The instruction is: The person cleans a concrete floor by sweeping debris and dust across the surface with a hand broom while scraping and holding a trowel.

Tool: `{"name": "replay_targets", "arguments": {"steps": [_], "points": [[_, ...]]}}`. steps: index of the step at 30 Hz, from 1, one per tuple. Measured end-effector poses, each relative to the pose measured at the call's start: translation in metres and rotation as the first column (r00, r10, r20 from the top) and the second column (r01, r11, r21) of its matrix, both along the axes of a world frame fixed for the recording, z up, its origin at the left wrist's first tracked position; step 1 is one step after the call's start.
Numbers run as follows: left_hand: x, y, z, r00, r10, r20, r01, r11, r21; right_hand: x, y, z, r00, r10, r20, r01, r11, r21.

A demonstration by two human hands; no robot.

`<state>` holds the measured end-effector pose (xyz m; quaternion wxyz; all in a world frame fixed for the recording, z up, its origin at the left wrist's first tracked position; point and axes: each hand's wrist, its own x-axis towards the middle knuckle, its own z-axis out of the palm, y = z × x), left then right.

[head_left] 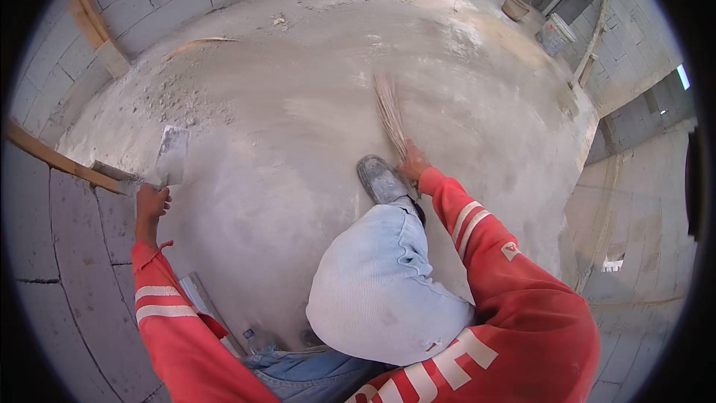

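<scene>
In my right hand is a hand broom of thin stalks, held by its lower end beside my dusty shoe. Its bristles reach forward over the dusty concrete floor, and their tips are blurred. My left hand, out to the left near the block wall, is closed around the handle of a flat rectangular trowel. Grey dust coats the blade, which points forward just above or on the floor; I cannot tell whether it touches. The trowel's handle is mostly hidden by my fingers.
Loose rubble lies at the left by the block wall. A wooden strip runs along that wall. Two buckets, a brown one and a white one, stand at the back right. A plastic bottle is beside my leg.
</scene>
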<state>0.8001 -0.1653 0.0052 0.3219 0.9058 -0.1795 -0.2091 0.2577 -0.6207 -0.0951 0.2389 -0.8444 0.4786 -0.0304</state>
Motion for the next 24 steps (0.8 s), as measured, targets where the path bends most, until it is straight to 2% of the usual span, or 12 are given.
{"name": "replay_targets", "arguments": {"steps": [2, 4, 7, 12, 16, 17, 18, 19, 20, 21, 23, 24], "points": [[0.003, -0.019, -0.003, 0.998, -0.061, 0.007, 0.061, 0.997, 0.051, 0.084, 0.02, 0.07, 0.993, 0.098, 0.065, -0.115, 0.923, 0.368], [0.009, -0.036, -0.001, 0.988, -0.14, 0.061, 0.133, 0.984, 0.117, 0.133, 0.014, 0.055, 0.947, 0.267, 0.181, -0.288, 0.952, 0.105], [0.0, -0.054, 0.011, 0.938, -0.238, 0.254, 0.181, 0.957, 0.229, 0.147, -0.01, 0.088, 0.935, 0.205, 0.288, -0.265, 0.946, 0.185], [-0.015, -0.035, 0.032, 0.823, -0.434, 0.366, 0.28, 0.871, 0.403, 0.02, -0.184, 0.038, 0.951, -0.134, 0.278, 0.186, 0.968, -0.168], [-0.024, 0.005, 0.064, 0.943, -0.255, 0.213, 0.089, 0.812, 0.577, -0.132, -0.335, 0.03, 0.743, -0.666, 0.074, 0.669, 0.734, -0.115], [-0.033, 0.023, 0.068, 0.912, -0.287, 0.293, 0.085, 0.831, 0.55, -0.161, -0.358, 0.027, 0.7, -0.709, 0.087, 0.714, 0.693, -0.104], [-0.063, 0.002, 0.099, 0.956, -0.247, 0.157, 0.144, 0.864, 0.481, -0.181, -0.375, 0.018, 0.659, -0.746, 0.098, 0.752, 0.653, -0.091], [-0.073, 0.038, 0.083, 0.957, -0.168, 0.235, 0.06, 0.913, 0.405, -0.189, -0.389, 0.0, 0.739, -0.673, 0.044, 0.673, 0.732, -0.105], [-0.093, 0.04, 0.099, 0.993, -0.113, 0.031, 0.087, 0.887, 0.453, -0.197, -0.395, -0.017, 0.805, -0.594, -0.012, 0.589, 0.8, -0.112], [-0.105, 0.093, 0.069, 0.992, 0.052, 0.113, -0.085, 0.945, 0.315, -0.178, -0.376, -0.012, 0.877, -0.476, -0.062, 0.47, 0.878, -0.094], [-0.156, 0.081, 0.088, 0.946, 0.166, -0.28, -0.031, 0.903, 0.429, -0.094, -0.318, 0.012, 0.967, -0.236, -0.099, 0.233, 0.972, -0.036], [-0.164, 0.113, 0.051, 0.858, 0.229, -0.46, -0.056, 0.931, 0.36, -0.065, -0.297, 0.015, 0.992, -0.108, -0.061, 0.108, 0.994, -0.014]]}}
